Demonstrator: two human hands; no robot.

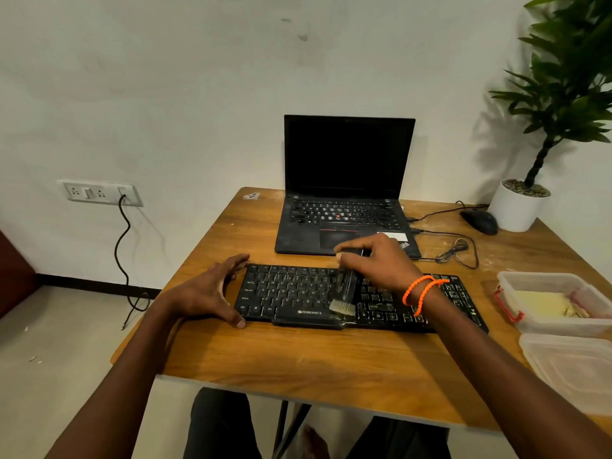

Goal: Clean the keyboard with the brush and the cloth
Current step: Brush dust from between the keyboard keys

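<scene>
We are mid-brushing: our right hand grips the dark-handled, pale-bristled brush over the black plastic keyboard at frame centre, our open left hand bracing its left end, so next we likely sweep rightward.

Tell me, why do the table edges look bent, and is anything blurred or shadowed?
Head view: the wide-angle lens bows the table edges; the brush in the right hand is smeared by motion; the plant throws a soft shadow on the wall; the keyboard stays sharp.
</scene>
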